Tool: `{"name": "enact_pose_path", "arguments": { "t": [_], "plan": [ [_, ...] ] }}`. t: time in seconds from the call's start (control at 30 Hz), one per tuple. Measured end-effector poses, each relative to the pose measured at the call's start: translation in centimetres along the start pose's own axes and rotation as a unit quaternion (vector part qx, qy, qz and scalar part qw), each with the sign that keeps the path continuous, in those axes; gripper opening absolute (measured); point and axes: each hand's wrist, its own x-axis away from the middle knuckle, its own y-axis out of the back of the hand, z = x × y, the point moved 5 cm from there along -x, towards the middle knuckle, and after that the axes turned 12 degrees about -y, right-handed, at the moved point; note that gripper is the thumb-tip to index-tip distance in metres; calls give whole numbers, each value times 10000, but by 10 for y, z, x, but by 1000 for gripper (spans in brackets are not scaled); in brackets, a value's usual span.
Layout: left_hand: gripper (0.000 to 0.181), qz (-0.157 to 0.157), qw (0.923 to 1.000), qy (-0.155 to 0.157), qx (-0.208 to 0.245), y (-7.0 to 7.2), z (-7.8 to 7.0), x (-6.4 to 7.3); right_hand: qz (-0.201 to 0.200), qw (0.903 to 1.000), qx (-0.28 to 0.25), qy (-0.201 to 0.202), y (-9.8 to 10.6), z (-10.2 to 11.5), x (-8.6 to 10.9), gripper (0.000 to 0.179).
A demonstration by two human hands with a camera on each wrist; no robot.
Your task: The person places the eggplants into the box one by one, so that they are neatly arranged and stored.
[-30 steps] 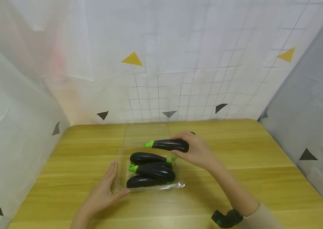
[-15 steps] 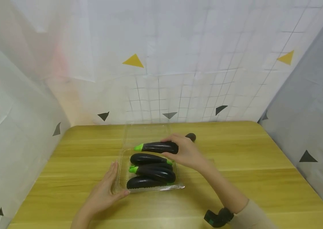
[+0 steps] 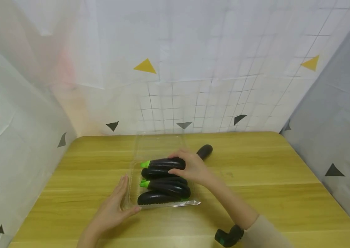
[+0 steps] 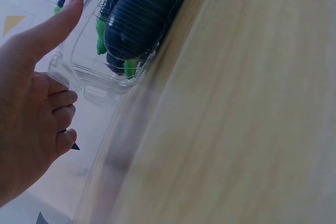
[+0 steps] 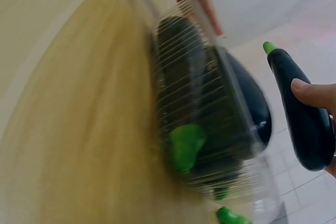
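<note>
My right hand [image 3: 193, 168] holds a dark eggplant [image 3: 163, 163] with a bright green stem by its rounded end, thumb and fingers on opposite sides. The stem points left, over the back of a clear plastic clamshell box [image 3: 178, 204]. In the right wrist view the held eggplant [image 5: 302, 111] shows above the box rim. Several eggplants [image 3: 170, 188] lie crosswise in the box, some stacked. My left hand [image 3: 108, 210] rests at the box's front left corner, fingers along the left side and thumb at the front edge. In the left wrist view the thumb [image 4: 55, 30] stretches along the rim.
The box's clear lid [image 3: 159, 143] stands open toward the back wall. Another eggplant [image 3: 206, 150] lies on the wooden table [image 3: 271, 199] behind my right hand. A black wrist device [image 3: 229, 237] sits at my right sleeve. White sheets [image 3: 193, 41] enclose the table's back and sides.
My right hand has carried its eggplant left and down, from above the box's back right to just behind the other eggplants. More of the eggplant on the table shows. The left hand stays put.
</note>
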Motion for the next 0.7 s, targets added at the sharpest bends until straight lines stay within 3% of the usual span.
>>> {"name": "enact_pose_path", "arguments": {
  "t": [0.37,0.57,0.7],
  "plan": [
    [108,-19,10000,-16,-24,0,1,0,349,9993,75,-61,-19,-9,1,44],
    [108,1,10000,54,-17,0,2,0,686,9966,423,-143,-27,-14,2,46],
    [108,-7,10000,42,-7,0,2,0,646,9969,435,-142,-25,-17,3,48]
  ]
}}
